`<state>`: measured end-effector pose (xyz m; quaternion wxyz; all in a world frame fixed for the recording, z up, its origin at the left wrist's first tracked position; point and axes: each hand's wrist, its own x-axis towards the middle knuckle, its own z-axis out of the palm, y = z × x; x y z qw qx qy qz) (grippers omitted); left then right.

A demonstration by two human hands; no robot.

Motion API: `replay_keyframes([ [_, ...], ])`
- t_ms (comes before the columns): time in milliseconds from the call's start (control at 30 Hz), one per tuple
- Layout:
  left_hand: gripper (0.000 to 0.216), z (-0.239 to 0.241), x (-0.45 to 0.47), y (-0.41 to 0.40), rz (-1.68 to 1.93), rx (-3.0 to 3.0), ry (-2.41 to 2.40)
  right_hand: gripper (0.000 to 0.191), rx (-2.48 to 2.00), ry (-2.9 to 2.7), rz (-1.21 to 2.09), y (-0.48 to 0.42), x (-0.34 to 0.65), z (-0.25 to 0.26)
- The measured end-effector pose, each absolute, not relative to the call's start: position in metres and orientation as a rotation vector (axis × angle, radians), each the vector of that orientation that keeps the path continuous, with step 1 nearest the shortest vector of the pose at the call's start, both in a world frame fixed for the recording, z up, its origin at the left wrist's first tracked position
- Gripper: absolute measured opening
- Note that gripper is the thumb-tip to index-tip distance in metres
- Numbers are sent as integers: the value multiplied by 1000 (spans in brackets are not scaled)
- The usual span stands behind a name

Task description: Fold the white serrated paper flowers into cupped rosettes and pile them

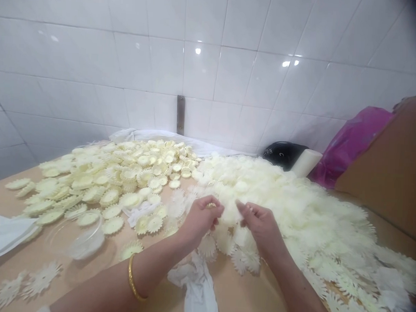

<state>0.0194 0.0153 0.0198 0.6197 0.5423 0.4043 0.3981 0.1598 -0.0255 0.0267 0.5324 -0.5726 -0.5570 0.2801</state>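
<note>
My left hand and my right hand meet over the middle of a wooden table. Both are closed in a pinch on a thin white flower-shaped petal piece held between them. A small yellow bit shows at my left fingertips. A gold bangle sits on my left forearm. Right of my hands spreads a big heap of white petal pieces. To the left lies a pile of pale yellow round toothed flower pieces.
A clear plastic bowl stands at the front left, with loose white petals near the corner. White cloth lies under my arms. A cardboard box, pink bag, black bag and white tiled wall stand behind.
</note>
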Motion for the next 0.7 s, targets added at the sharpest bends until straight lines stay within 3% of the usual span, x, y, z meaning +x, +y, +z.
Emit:
replay_keyframes([
  [100,17,16,15,25,959,1279,1000,43,-1472,-1328,458,-22,168,24],
  [267,33,18,15,24,828,1227,898,22,-1549,-1407,114,-16,176,17],
  [333,27,21,17,21,803,1181,837,20,-1576,-1392,17,-16,177,16],
  [567,15,27,19,16,730,1170,758,37,-1654,-1428,-4,-21,174,19],
  [700,15,24,19,15,702,1180,741,24,-1631,-1427,27,-22,174,19],
])
